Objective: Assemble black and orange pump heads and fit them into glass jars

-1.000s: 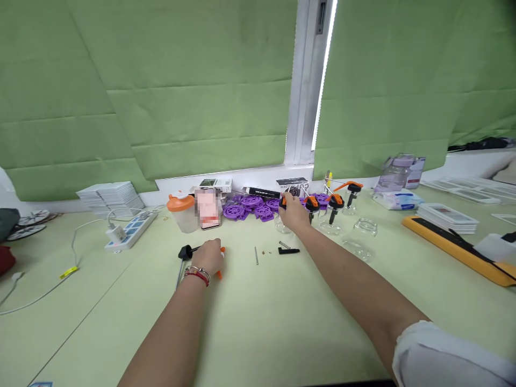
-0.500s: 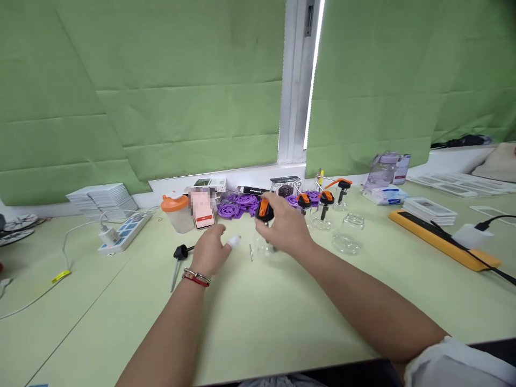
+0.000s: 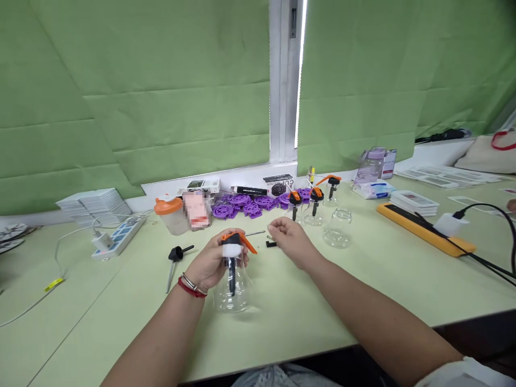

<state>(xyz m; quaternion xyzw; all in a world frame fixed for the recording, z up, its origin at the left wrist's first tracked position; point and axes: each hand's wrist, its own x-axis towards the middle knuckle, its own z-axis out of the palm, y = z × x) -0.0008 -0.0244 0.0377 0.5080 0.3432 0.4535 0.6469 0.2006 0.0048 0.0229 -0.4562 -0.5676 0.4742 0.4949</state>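
Observation:
My left hand [image 3: 212, 260], a white wrap on one finger, is closed around the neck of a clear glass bottle [image 3: 237, 300]. This bottle stands upright with a black top, an orange lever [image 3: 249, 244] and a black stem inside. A thin metal rod [image 3: 256, 233] juts rightward from behind the top. Just past the rod's tip is my right hand [image 3: 292, 242], fingertips pinched together; whatever they hold is too small to make out. Below those fingertips lie a small spring [image 3: 269, 236] and a short black piece [image 3: 271, 244].
Several similar bottles, one being an open glass bottle [image 3: 337, 228], stand behind my right hand. Purple plastic parts [image 3: 242, 203] line the back. Left are a black part with a rod [image 3: 176, 253], an orange-lidded cup [image 3: 169, 215] and a power strip [image 3: 121, 239]. An orange bar [image 3: 423, 228] lies right.
The bottle has come nearer and left, into my left hand's grip. My right hand has let go of its top and moved right. The spring and black piece now show.

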